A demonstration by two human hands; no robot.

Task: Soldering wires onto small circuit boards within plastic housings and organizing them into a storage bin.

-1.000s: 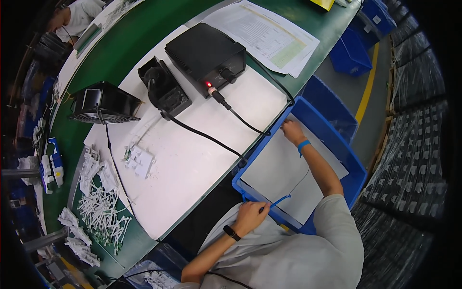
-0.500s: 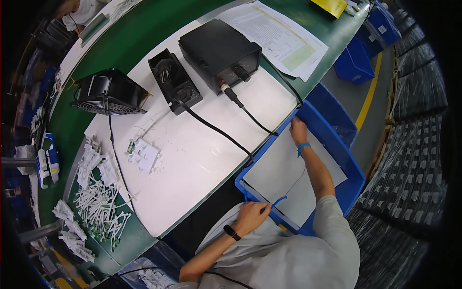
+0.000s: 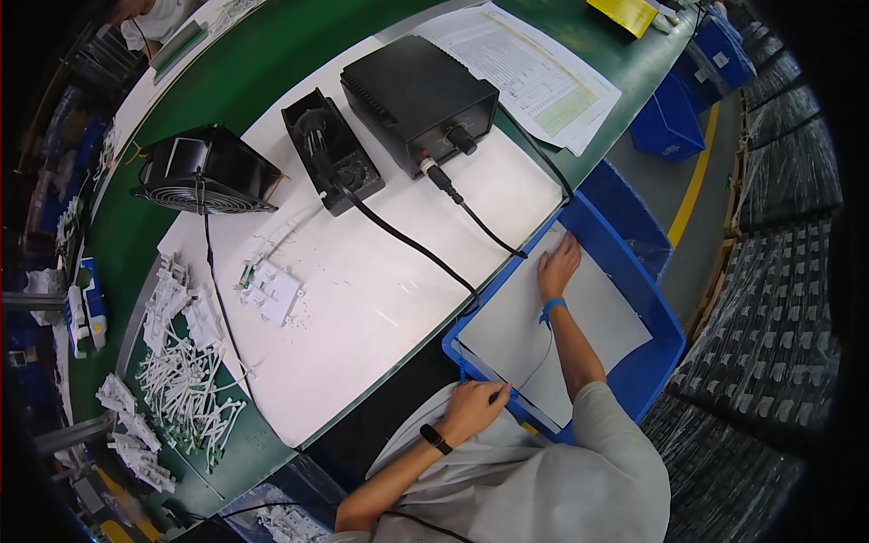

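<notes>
My left hand (image 3: 472, 410) is closed at the near edge of the blue bin (image 3: 668, 337). A small dark end shows between its fingers; what it belongs to is hidden. A black band is on that wrist. Inside the bin lies a white sheet (image 3: 593, 317). My right hand (image 3: 559, 267) rests on the sheet's far part, fingers stretched out and holding nothing visible. Around the right wrist is a blue strap (image 3: 550, 309), from which a thin cord runs down across the sheet towards my left hand.
Left of the bin, a white-topped bench carries a black control box (image 3: 418, 101), a black tool holder (image 3: 330, 154), a fan (image 3: 210, 170) and a white plastic part (image 3: 270, 291). White cables (image 3: 190, 394) lie heaped at the left. Black cords hang over the bench edge. Wrapped stacks (image 3: 769, 317) stand right.
My right hand has moved from the bin's far rim nearer onto the white sheet, and its fingers have spread. The cord now hangs closer to my left hand, which stays put.
</notes>
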